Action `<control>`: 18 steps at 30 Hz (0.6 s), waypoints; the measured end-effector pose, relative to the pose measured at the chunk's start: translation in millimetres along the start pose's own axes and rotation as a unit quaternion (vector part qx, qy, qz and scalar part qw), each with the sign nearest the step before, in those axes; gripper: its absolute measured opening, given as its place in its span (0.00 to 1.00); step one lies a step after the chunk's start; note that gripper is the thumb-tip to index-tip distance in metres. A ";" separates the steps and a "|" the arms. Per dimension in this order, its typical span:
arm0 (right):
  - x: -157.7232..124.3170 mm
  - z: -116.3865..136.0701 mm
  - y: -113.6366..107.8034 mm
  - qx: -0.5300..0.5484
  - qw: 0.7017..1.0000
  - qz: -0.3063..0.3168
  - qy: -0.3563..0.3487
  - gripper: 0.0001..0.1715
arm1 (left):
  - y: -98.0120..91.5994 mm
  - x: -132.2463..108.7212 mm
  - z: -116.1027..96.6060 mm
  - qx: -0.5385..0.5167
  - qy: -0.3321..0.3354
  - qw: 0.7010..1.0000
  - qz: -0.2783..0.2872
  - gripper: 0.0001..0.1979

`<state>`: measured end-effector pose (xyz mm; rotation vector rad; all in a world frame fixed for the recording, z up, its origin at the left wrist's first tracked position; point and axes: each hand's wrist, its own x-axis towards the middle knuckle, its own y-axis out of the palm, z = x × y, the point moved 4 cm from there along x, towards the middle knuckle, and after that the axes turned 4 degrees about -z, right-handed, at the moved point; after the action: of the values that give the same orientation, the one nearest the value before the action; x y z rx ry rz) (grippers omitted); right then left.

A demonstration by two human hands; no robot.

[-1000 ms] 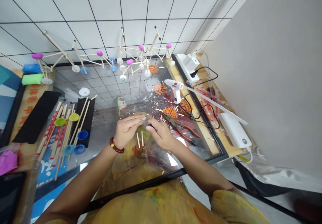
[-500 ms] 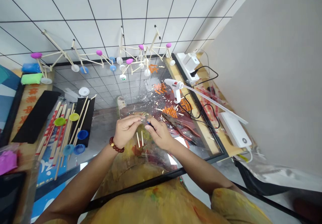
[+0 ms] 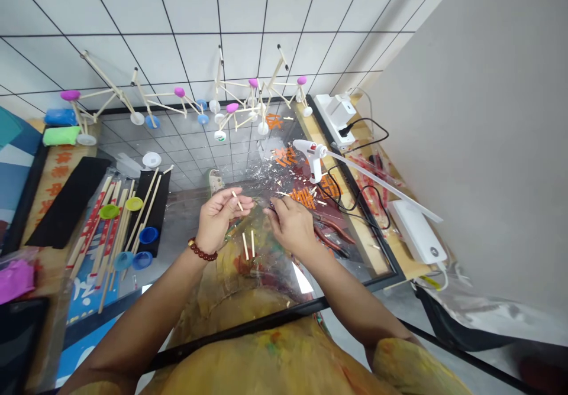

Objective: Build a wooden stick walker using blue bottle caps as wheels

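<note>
My left hand, with a beaded bracelet on its wrist, pinches a short piece of wooden stick between thumb and fingers. My right hand is closed just to the right of it, fingers curled down; a small dark-blue bit shows at its fingertips, but I cannot make out what it is. Two short wooden sticks lie side by side on the glass tabletop, below and between the hands. Red-handled pliers lie partly hidden behind my right hand.
A white glue gun rests to the right, with its cord near a power strip. Stick models with wheels line the tiled wall. Bundled sticks and coloured caps lie left. Wood shavings litter the glass.
My hands have moved apart. The short stick now shows plainly in my left hand, turned upward, while my right hand has shifted right and lowered over the pliers. The view has shifted slightly.
</note>
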<state>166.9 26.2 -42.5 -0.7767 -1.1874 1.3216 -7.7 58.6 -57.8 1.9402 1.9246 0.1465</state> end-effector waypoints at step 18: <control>-49.4 14.0 -31.7 -0.120 0.987 0.104 0.014 0.11 | -1.4 6.2 -1.7 -0.057 -0.021 0.998 0.004 0.23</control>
<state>170.2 -29.1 -18.7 -1.1141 -1.2856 1.3450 -9.3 65.0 -58.0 1.8629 1.8402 0.2117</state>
